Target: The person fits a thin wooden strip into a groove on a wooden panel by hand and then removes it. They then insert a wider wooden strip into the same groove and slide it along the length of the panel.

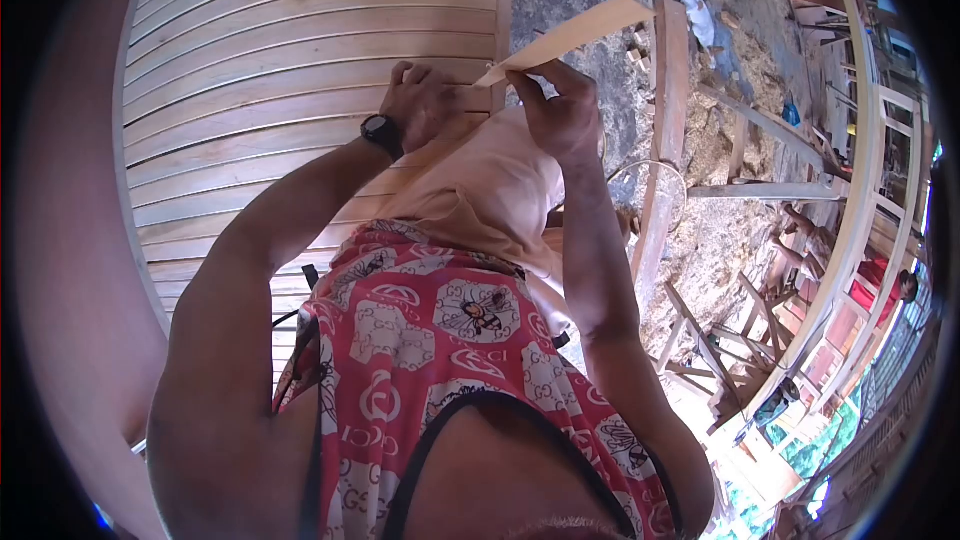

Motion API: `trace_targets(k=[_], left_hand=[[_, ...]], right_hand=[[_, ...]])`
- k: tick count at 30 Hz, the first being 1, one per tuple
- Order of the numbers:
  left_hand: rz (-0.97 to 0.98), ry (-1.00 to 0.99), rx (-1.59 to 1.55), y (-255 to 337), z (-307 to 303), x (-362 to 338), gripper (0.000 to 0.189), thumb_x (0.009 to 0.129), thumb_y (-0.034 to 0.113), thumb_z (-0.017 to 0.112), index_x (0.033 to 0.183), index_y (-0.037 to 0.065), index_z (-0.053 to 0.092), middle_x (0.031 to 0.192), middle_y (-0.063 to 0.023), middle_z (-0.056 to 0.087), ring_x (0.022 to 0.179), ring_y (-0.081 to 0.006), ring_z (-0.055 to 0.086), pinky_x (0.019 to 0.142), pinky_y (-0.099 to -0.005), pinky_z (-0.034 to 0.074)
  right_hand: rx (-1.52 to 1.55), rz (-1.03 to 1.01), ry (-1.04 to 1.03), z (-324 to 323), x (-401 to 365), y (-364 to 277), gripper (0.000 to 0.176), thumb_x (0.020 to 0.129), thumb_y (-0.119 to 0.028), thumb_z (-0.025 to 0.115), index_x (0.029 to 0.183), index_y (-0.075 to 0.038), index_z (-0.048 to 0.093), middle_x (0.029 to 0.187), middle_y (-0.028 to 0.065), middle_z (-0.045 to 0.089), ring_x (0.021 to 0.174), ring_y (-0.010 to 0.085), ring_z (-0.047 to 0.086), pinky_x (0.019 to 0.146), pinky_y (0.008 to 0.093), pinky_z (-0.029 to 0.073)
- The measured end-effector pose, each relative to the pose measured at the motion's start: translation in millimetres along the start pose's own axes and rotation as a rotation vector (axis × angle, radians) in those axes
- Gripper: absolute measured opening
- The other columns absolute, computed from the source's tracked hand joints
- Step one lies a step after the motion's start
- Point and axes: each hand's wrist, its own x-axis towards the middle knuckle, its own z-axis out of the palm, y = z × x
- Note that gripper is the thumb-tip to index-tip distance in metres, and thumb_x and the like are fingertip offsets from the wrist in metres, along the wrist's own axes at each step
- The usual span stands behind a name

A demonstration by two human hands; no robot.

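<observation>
A thin, pale wooden strip (580, 35) is pinched between the thumb and fingers of my right hand (562, 110). The strip slants up to the right, and its lower end meets the side frame of a slatted wooden panel (320, 50). My left hand (418, 105), with a dark watch (381, 130) at the wrist, rests at the panel's slats close to that end. Its fingers are curled, and whatever lies under them is hidden. The panel's narrow slats run side to side within a wooden frame.
A thick timber beam (668, 90) stands to the right of my right hand. Wood shavings (735, 120) and scraps cover the floor. Farther right are a wooden frame (868, 140), crossed timber supports (715, 340) and another person in red (875, 290).
</observation>
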Motion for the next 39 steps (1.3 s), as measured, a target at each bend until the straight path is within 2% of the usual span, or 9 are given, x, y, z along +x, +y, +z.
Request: trace_targets(k=[7,13,15,21,28,31,34,36,39], left_hand=[[-0.025,0.038,0.009,9,-4,-2,0.021,0.09,0.028,0.065,0.108,0.027,0.075,0.127,-0.0092,0.065,0.123,-0.0324,0.057,0.11,-0.0537,0.035],[0.027,-0.099,0.052,0,-7,-4,0.029,0.09,0.026,0.062,0.117,0.025,0.075,0.13,-0.0096,0.061,0.124,-0.0327,0.054,0.11,-0.0548,0.033],[0.059,-0.079,0.088,-2,-7,-2,0.033,0.088,0.036,0.072,0.119,0.026,0.073,0.122,-0.0057,0.062,0.119,-0.0324,0.054,0.107,-0.0537,0.034],[0.061,-0.077,-0.024,7,-23,1,0.036,0.087,0.039,0.079,0.118,0.023,0.073,0.12,-0.0061,0.062,0.117,-0.0315,0.056,0.106,-0.0537,0.034],[0.08,-0.077,-0.02,10,-27,1,0.039,0.085,0.047,0.077,0.115,0.023,0.072,0.122,-0.0081,0.061,0.12,-0.0319,0.054,0.105,-0.0534,0.035],[0.067,-0.124,-0.009,11,-32,0,0.046,0.082,0.044,0.081,0.121,0.021,0.072,0.122,-0.0079,0.061,0.12,-0.032,0.055,0.106,-0.0538,0.033],[0.059,-0.183,-0.004,7,-29,1,0.048,0.083,0.041,0.081,0.125,0.021,0.07,0.125,-0.0086,0.061,0.122,-0.0323,0.053,0.107,-0.0538,0.033],[0.108,-0.172,0.017,4,-27,1,0.052,0.083,0.04,0.082,0.129,0.02,0.068,0.128,-0.0091,0.061,0.124,-0.0323,0.053,0.107,-0.0541,0.033],[0.091,-0.266,0.032,5,-28,1,0.056,0.083,0.04,0.083,0.132,0.02,0.066,0.131,-0.0091,0.06,0.126,-0.0327,0.052,0.108,-0.0546,0.033]], right_hand=[[-0.002,0.035,-0.028,3,-28,3,0.013,0.089,0.002,0.075,0.101,-0.001,0.078,0.092,0.0169,0.078,0.083,0.0263,0.078,0.068,0.033,0.056],[0.042,0.065,-0.034,8,-40,11,0.011,0.089,0.0,0.075,0.1,-0.002,0.078,0.089,0.016,0.078,0.079,0.026,0.078,0.065,0.0345,0.055],[0.046,0.103,-0.043,10,-42,11,0.011,0.09,-0.001,0.074,0.1,-0.003,0.079,0.088,0.0161,0.077,0.078,0.0262,0.078,0.065,0.0348,0.055],[0.046,0.064,-0.071,17,-46,20,0.015,0.09,0.0,0.073,0.103,-0.004,0.079,0.091,0.0159,0.078,0.08,0.0251,0.078,0.068,0.0342,0.057],[0.116,0.066,-0.097,23,-52,30,0.021,0.09,0.003,0.07,0.106,-0.005,0.08,0.098,0.0153,0.08,0.088,0.0256,0.079,0.072,0.0326,0.059],[0.092,0.039,-0.076,24,-53,30,0.015,0.09,0.001,0.074,0.104,-0.002,0.08,0.094,0.0122,0.08,0.085,0.017,0.077,0.075,0.0301,0.058],[0.08,0.096,-0.101,23,-52,28,0.016,0.091,0.001,0.073,0.105,-0.002,0.08,0.094,0.0117,0.08,0.085,0.0179,0.077,0.075,0.0313,0.058],[0.044,0.103,-0.125,21,-50,26,0.017,0.091,-0.002,0.072,0.107,-0.005,0.079,0.098,0.0179,0.079,0.09,0.0329,0.078,0.073,0.0378,0.059],[-0.004,0.042,-0.141,17,-45,23,0.015,0.091,-0.005,0.074,0.106,-0.006,0.079,0.098,0.0189,0.078,0.091,0.0366,0.077,0.073,0.0405,0.059]])
